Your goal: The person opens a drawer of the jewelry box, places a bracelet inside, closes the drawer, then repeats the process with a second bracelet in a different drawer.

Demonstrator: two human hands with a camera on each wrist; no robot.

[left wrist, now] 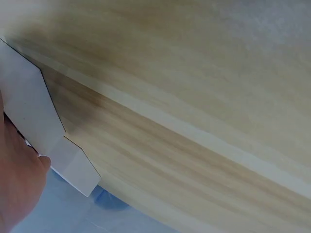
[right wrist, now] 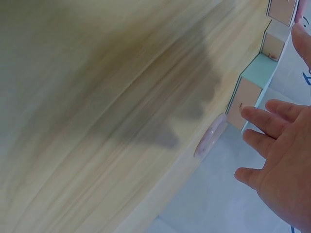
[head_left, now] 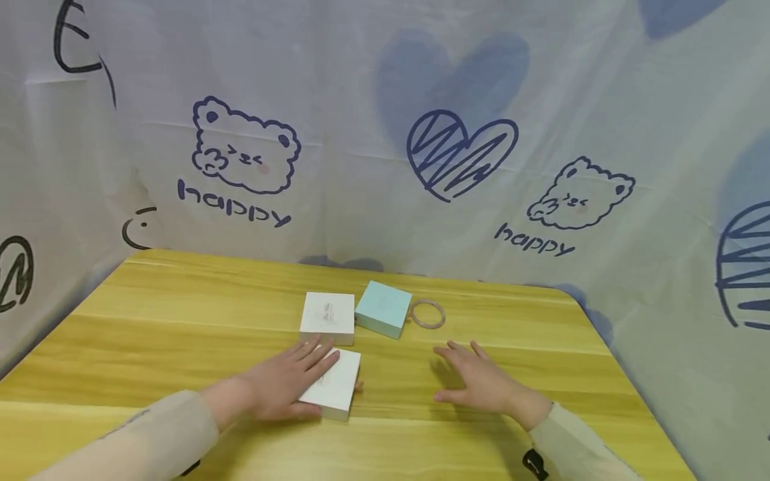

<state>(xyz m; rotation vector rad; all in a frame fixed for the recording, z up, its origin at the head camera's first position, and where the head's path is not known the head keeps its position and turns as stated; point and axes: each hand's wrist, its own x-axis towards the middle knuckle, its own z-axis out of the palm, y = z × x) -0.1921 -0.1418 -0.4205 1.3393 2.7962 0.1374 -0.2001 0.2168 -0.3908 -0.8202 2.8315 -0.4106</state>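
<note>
My left hand (head_left: 283, 382) rests on the nearer white box (head_left: 339, 381), its fingers straight across the top and its thumb along the near left side. Part of that box's top is hidden under the fingers. Another white box (head_left: 327, 314) with small print sits just beyond it. Beside that box stands a pale teal box (head_left: 383, 308), with a pinkish ring-shaped bangle (head_left: 428, 314) at its right. Spread and empty, my right hand (head_left: 484, 382) hovers over the table on the near right side of the bangle, casting a shadow.
The boxes stand on a yellow wood-grain table (head_left: 180, 321) with rounded far corners. Behind its far edge hangs a pale curtain (head_left: 355, 167) printed with bears and hearts. A small tab (head_left: 359, 386) sticks out from the nearer white box's right side.
</note>
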